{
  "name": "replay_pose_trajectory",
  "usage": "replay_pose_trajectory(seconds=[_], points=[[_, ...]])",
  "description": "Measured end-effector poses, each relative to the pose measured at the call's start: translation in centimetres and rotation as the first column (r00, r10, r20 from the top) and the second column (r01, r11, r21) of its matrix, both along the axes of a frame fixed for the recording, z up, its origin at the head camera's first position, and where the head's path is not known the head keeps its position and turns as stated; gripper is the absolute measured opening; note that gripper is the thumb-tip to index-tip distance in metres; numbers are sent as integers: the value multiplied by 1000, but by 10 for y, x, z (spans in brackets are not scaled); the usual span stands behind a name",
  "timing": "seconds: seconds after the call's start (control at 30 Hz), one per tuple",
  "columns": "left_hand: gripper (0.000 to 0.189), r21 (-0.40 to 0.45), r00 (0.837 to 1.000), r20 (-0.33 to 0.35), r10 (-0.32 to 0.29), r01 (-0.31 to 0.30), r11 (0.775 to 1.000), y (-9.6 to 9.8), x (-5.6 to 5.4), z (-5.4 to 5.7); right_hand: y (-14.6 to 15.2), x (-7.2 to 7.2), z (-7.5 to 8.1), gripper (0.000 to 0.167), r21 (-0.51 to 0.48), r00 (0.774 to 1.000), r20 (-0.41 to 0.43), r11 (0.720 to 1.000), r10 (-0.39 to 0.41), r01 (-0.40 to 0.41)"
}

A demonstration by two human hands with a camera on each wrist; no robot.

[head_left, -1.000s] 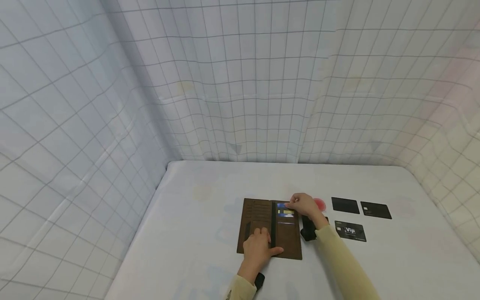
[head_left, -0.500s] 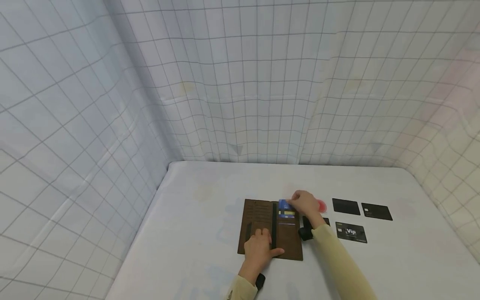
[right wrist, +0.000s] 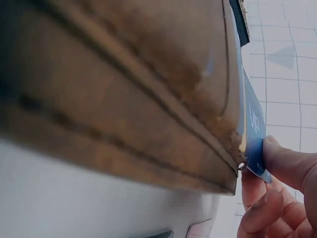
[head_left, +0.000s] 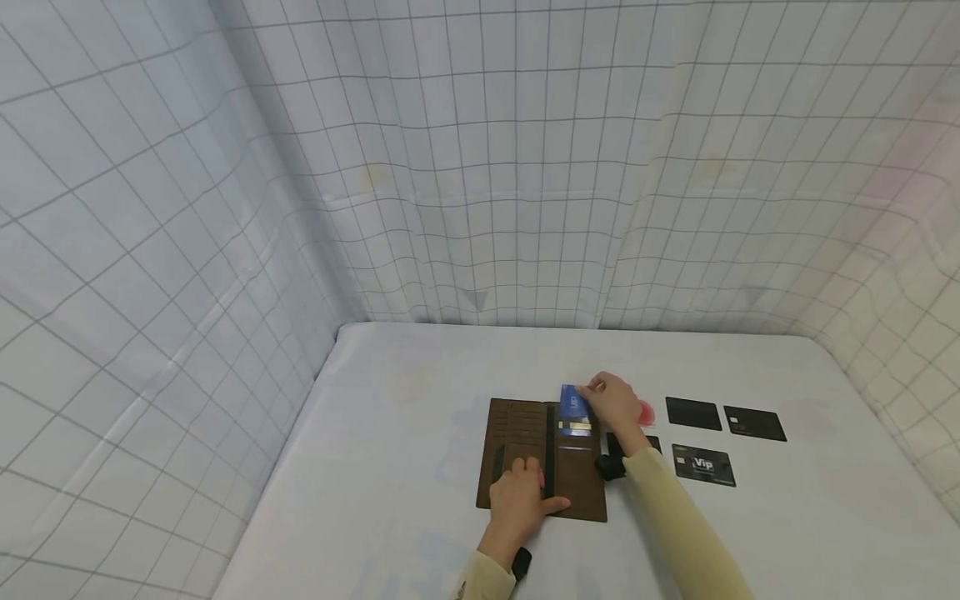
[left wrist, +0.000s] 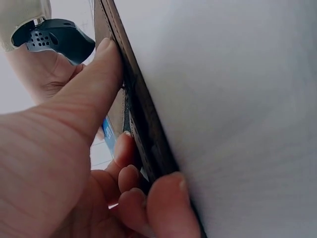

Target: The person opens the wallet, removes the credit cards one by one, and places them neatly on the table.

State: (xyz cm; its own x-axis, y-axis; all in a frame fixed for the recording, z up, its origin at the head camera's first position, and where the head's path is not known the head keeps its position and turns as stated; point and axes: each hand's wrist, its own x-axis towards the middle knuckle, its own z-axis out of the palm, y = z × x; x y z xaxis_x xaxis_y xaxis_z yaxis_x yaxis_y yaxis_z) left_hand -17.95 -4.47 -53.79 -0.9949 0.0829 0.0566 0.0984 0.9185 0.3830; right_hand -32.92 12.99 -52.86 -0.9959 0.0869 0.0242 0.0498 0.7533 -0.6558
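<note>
An unfolded brown long wallet with card slots lies on the white table. My right hand pinches a blue card at the wallet's upper right. "VIP" shows on this blue card in the right wrist view, where its lower part stands at the wallet's pocket. Below it, another blue-and-yellow card sits in a slot. Across the wallet's lower middle rests my left hand, thumb spread over the right half. Its bent, relaxed fingers press on the left half and reach the lower edge.
To the right lie two dark cards and a grey Vip card. A round pink-red item and another dark card are partly hidden by my right arm. Gridded white cloth hangs behind and at both sides.
My right hand has drawn the blue card upward, away from me, so much more of it shows above the slot. The left hand stays in place on the wallet.
</note>
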Motion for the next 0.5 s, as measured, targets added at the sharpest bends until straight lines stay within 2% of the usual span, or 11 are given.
replay_pose_trajectory(seconds=[0.27, 0.4, 0.5], points=[[51, -8, 1000, -8, -5, 5, 1000, -1, 0, -2, -2, -1, 2, 30, -44, 999, -23, 999, -29, 28], [51, -4, 1000, -4, -10, 10, 1000, -1, -1, -3, 4, -2, 3, 26, -94, 999, -14, 994, 52, -53], [51, -2, 1000, -5, -17, 17, 1000, -2, -2, -3, 11, -6, 6, 24, -130, 986, 22, 978, 164, -160]])
